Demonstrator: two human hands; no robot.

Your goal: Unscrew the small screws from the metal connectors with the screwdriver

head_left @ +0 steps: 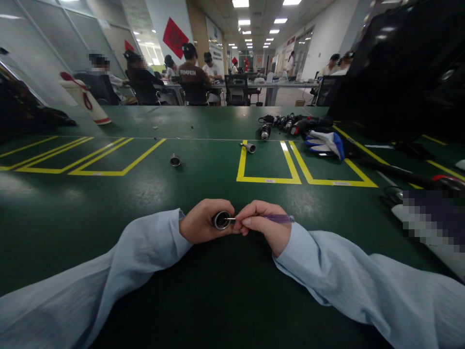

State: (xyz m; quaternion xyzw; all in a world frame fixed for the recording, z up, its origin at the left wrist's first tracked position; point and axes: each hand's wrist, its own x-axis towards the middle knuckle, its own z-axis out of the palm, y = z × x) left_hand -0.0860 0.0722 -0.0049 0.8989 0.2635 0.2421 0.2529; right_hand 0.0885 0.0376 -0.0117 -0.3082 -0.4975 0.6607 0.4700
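My left hand (pixel 204 224) is closed around a small round part, a dark cylinder with a metal rim (pixel 220 221), its hollow end turned towards me. In my right hand (pixel 263 220) lies a screwdriver with a clear purple handle (pixel 278 218), gripped between thumb and fingers. Its thin shaft points left and the tip is inside the rim; what it touches in there is hidden. Beyond my hands, a metal cone-shaped part (pixel 250 147) lies at a yellow-taped outline, and a small metal cup-shaped part (pixel 175 160) rests farther left.
Cables with metal connectors (pixel 278 125) are heaped at the back right, beside a blue and white glove (pixel 325 144). A white tumbler (pixel 85 99) stands at the back left. Yellow tape (pixel 269 181) marks the green table. A large black object (pixel 392 72) blocks the right. People sit farther off.
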